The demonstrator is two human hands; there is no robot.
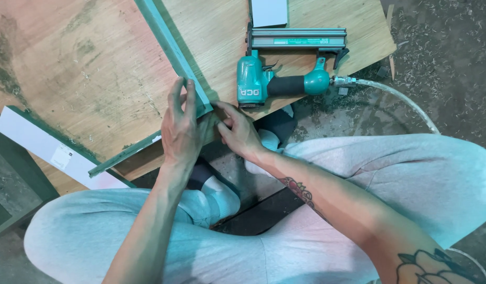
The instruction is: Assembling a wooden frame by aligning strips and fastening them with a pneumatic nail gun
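Nearest, the person sat cross-legged in light grey trousers on a dusty floor. The left hand lay with fingers pressed together flat on the corner where two green-edged strips met, at the near edge of a plywood board. The right hand pinched that same corner from the right. Just beyond, a teal pneumatic nail gun lay on the board, its clear air hose trailing right. Far left, a white panel lay.
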